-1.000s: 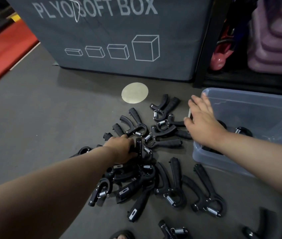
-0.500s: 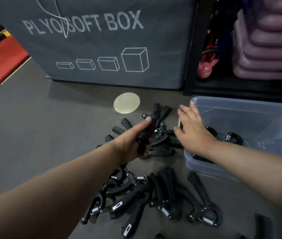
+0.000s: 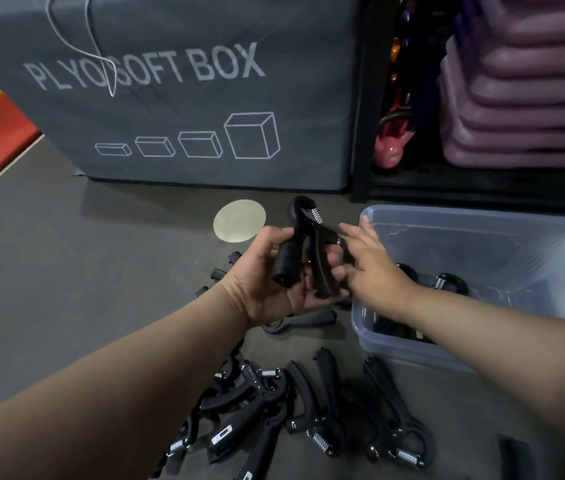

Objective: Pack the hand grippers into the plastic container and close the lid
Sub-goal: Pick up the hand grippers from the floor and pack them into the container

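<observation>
1. My left hand (image 3: 267, 282) is palm up and raised above the floor, its fingers curled round a black plastic hand gripper with two foam-padded handles and a bare steel coil spring at the top (image 3: 303, 247). The spring end points away from me; the handles lie across my palm.

2. My right hand (image 3: 366, 268) is just beside it, fingers spread and loose. The fingertips (image 3: 338, 271) touch the nearer handle, but they are not closed on anything.

3. Directly right of my hands is the clear, rectangular plastic container (image 3: 475, 220), standing open on the floor. I cannot see a lid anywhere.

4. Inside the container I can make out at least two black grippers (image 3: 450, 282); my right forearm hides much of the inside, so there may be more.

5. On the dark grey rubber floor (image 3: 49, 254) below my arms lies a tangled heap of the same black grippers (image 3: 308, 407). I count roughly eight to ten, though they overlap too much for an exact number. A few more handles show under my left wrist.

6. Further out: one pale round floor marker (image 3: 239, 220), one large grey soft plyo box printed with white lettering (image 3: 187, 109), one pink kettlebell (image 3: 393, 143) and a stack of purple mats on a shelf (image 3: 523, 88).

7. My judgement: the packing is in its early part. Most grippers are still on the floor, and the lid remains to be found and closed.
</observation>
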